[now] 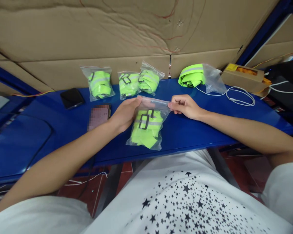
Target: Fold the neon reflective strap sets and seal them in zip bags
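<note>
1. The left hand (pixel 125 113) is closed on the upper left corner of a clear zip bag (pixel 154 107), thumb and fingers pinched on the plastic.
2. The right hand (pixel 185 105) pinches the bag's upper right corner, fingertips pressed together on the seal strip.
3. The clear zip bag hangs between both hands, its lower end resting on the blue table (pixel 210 126) near the front edge.
4. Inside the bag is a folded neon-green strap (pixel 146 135) with black buckles.
5. Behind the bag, to the left, three packed bags (pixel 128 84) of the same green straps lie in a row by the cardboard wall (pixel 112 32).
6. Behind the bag, to the right, a rolled green band (pixel 191 75) sticks half out of a loose plastic bag (pixel 212 81).
7. Further right of the bag lie a white cable (pixel 239 96) and a cardboard box (pixel 244 76).
8. Left of the bag, just beside the left wrist, lies a phone (pixel 99 116) with a blurred screen; a black phone (pixel 71 97) lies further left.
</note>
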